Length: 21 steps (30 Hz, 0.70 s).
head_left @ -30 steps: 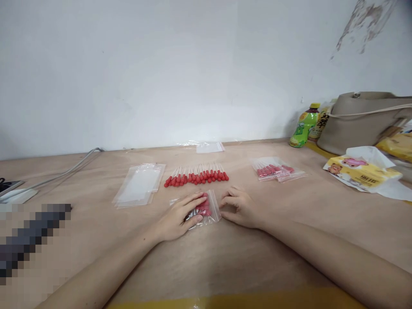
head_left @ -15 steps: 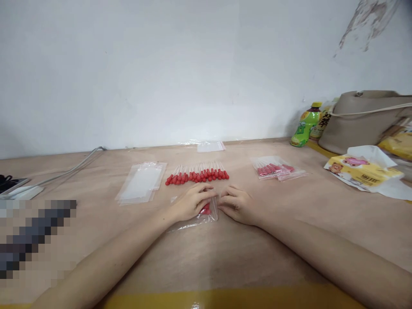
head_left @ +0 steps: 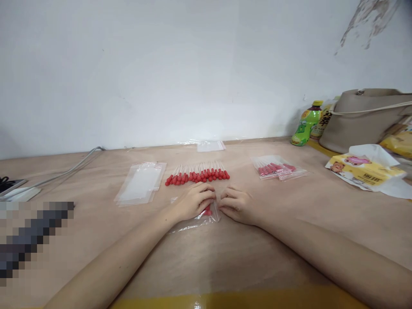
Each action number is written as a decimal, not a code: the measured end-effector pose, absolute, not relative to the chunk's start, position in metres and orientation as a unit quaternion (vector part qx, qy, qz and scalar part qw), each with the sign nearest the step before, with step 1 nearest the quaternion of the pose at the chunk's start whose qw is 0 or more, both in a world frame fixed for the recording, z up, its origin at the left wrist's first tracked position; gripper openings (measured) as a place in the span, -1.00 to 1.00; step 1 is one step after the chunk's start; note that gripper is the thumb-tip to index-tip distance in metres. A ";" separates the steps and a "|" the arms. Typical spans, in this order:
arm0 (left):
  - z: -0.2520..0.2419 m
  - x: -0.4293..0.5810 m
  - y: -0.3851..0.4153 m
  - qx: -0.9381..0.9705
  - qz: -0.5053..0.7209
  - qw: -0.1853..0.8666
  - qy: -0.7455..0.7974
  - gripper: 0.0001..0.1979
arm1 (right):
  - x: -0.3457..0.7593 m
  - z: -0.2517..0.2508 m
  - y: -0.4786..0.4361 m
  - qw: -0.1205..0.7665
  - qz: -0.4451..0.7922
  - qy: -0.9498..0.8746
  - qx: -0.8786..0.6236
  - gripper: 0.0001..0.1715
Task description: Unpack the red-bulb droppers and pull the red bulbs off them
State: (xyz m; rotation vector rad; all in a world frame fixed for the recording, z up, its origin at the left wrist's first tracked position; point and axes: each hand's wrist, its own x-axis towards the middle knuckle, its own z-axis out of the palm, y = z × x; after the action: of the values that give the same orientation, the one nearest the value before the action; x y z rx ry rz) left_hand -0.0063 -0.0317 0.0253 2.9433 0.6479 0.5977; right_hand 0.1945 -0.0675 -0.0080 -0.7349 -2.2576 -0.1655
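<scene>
A clear zip bag [head_left: 196, 222] lies flat in front of me, with red-bulbed droppers [head_left: 207, 211] inside, partly covered by my hand. My left hand [head_left: 195, 201] rests over the bag with its fingers closed on the upper part of its right end. At that same end is my right hand [head_left: 237, 205], fingers bent and pinched together at the bag's edge. Just beyond my hands lies a row of loose droppers [head_left: 198, 175], thin clear stems pointing away and red bulbs towards me.
Flat unfilled zip bags [head_left: 140, 184] lie to the left, another bag [head_left: 210, 146] by the wall. Filled bags [head_left: 278, 168] lie at right, near a tissue pack [head_left: 367, 171], a green bottle [head_left: 307, 124] and a beige handbag [head_left: 360, 120]. A grey cable [head_left: 71, 166] crosses the left side.
Both hands stay at the bag's right end, with only slight finger movement. The bag's right edge has shifted a little to the right. The droppers lie as before.
</scene>
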 end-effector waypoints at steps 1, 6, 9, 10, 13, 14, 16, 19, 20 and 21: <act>0.025 -0.006 -0.032 0.958 0.194 0.032 0.210 -0.77 | 0.194 -0.008 -0.067 0.368 -0.067 -0.882 -0.287 -0.85; 0.027 -0.006 -0.032 0.962 0.180 0.006 0.207 -0.76 | 0.194 -0.005 -0.067 0.344 -0.093 -0.893 -0.274 -0.84; 0.028 -0.007 -0.030 0.968 0.160 -0.012 0.193 -0.80 | 0.194 -0.005 -0.067 0.341 -0.132 -0.892 -0.266 -0.85; 0.028 -0.007 -0.029 0.970 0.155 -0.016 0.186 -0.82 | 0.193 -0.005 -0.067 0.339 -0.142 -0.891 -0.265 -0.85; 0.027 -0.008 -0.026 0.973 0.160 -0.044 0.158 -0.82 | 0.193 -0.003 -0.068 0.339 -0.158 -0.887 -0.269 -0.84; 0.026 -0.008 -0.025 0.973 0.170 -0.059 0.147 -0.83 | 0.193 -0.003 -0.068 0.340 -0.162 -0.886 -0.272 -0.84; 0.023 -0.008 -0.024 0.969 0.193 -0.093 0.126 -0.83 | 0.193 -0.002 -0.068 0.340 -0.174 -0.883 -0.273 -0.84; 0.019 -0.009 -0.024 0.962 0.211 -0.129 0.112 -0.83 | 0.192 -0.002 -0.067 0.336 -0.200 -0.884 -0.256 -0.84; 0.018 -0.009 -0.024 0.962 0.210 -0.136 0.112 -0.83 | 0.192 -0.002 -0.066 0.334 -0.207 -0.885 -0.249 -0.83; 0.018 -0.009 -0.024 0.962 0.204 -0.143 0.111 -0.83 | 0.192 -0.003 -0.066 0.332 -0.214 -0.886 -0.244 -0.82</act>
State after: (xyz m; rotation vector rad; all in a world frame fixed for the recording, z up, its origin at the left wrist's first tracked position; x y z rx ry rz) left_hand -0.0091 -0.0242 0.0176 3.3321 0.3850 0.7067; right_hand 0.1916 -0.0656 -0.0026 -0.6368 -2.3140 -0.5598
